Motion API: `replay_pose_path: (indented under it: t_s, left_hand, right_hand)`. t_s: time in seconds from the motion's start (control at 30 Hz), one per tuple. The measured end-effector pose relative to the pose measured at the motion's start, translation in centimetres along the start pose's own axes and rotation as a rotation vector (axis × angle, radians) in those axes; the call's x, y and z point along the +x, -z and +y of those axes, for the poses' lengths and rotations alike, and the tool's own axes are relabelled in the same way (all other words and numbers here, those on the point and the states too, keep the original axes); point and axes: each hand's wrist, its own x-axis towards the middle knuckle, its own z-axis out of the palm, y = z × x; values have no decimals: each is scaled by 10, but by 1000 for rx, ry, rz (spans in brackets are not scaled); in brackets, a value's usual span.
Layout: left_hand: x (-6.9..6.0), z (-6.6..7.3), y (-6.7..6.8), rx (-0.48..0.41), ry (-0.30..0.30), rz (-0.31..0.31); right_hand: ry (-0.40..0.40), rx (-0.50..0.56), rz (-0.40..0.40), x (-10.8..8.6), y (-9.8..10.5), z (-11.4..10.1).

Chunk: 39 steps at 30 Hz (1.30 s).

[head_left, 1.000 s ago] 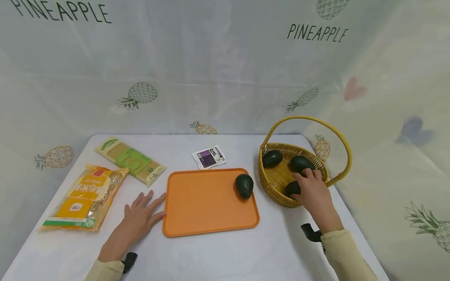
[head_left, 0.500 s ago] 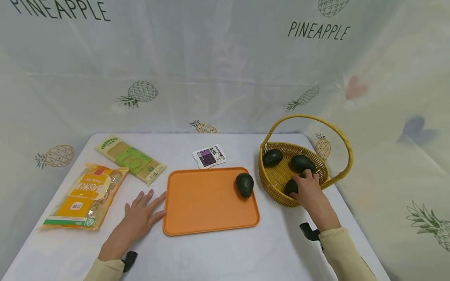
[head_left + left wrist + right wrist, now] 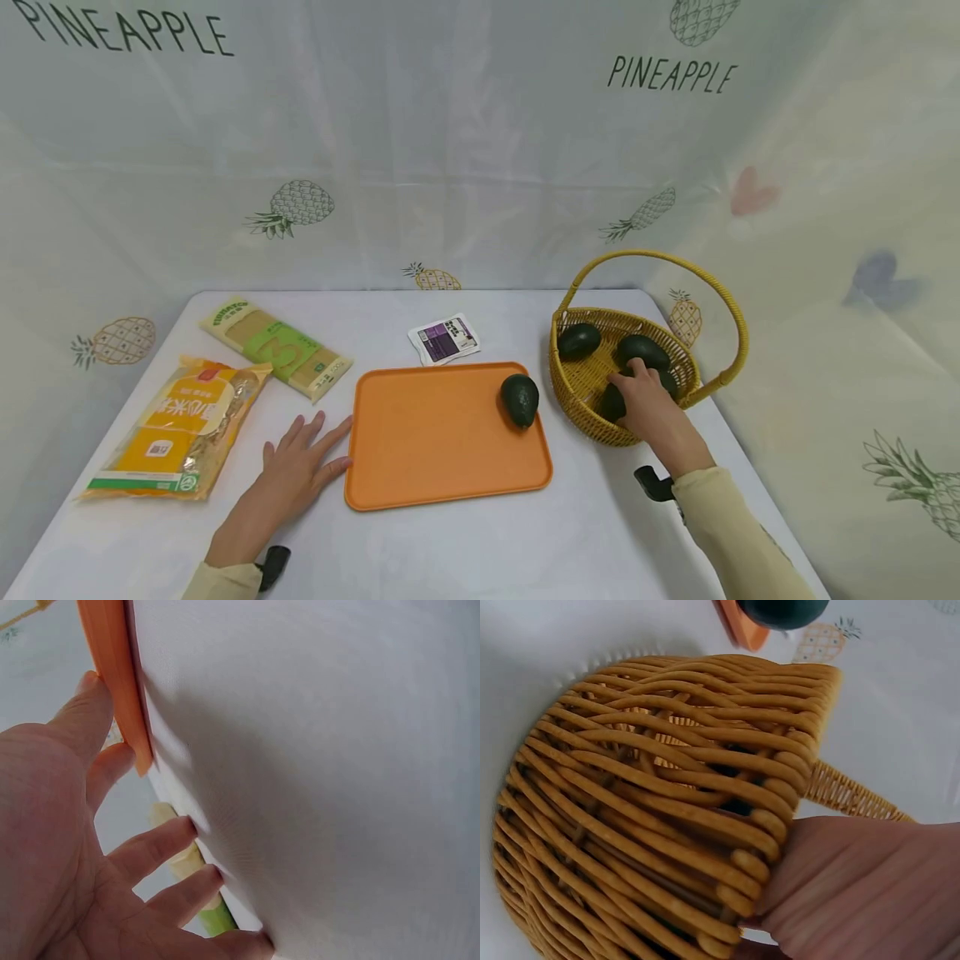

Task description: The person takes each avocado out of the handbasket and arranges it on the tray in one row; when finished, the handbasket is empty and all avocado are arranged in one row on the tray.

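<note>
My right hand (image 3: 651, 406) reaches over the near rim of a yellow woven basket (image 3: 573, 400). Its fingers curl over a dark green avocado (image 3: 613, 404), which the hand partly covers. Two more avocados lie farther back in the basket, one at the left (image 3: 579, 342) and one at the right (image 3: 642, 352). Dark green skin also shows just right of the hand; whether it belongs to another avocado I cannot tell. In the right wrist view, the basket's weave (image 3: 645, 802) hides the fingers. My left hand (image 3: 288, 471) lies with spread fingers, thumb and forefinger touching the left edge of an orange tray (image 3: 442, 442).
One avocado (image 3: 520, 401) sits at the tray's right end. Behind the tray lies a small white and purple packet (image 3: 444, 339). At the left are a green-labelled noodle pack (image 3: 277, 348) and a yellow bag (image 3: 180, 429). The basket's tall handle (image 3: 738, 325) arches above it.
My right hand has shifted slightly left inside the basket, and dark green skin now shows at its right side. The left hand stays at the tray's edge. The head view has tilted a little.
</note>
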Motion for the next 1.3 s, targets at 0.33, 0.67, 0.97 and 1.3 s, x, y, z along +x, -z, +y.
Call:
replay_pose_path:
  t_s: [0.33, 0.67, 0.97, 1.3]
  left_hand:
    - [0, 0, -2, -5, -6, 0]
    - [-4, 0, -5, -18, 14, -25]
    - [-2, 0, -3, -19, -1, -5]
    - [-2, 1, 0, -14, -4, 3]
  right_hand:
    - [9, -30, -87, 7, 0, 3]
    - [45, 3, -75, 7, -7, 7]
    - [68, 48, -4, 4, -2, 8]
    - [107, 70, 123, 0, 10, -4]
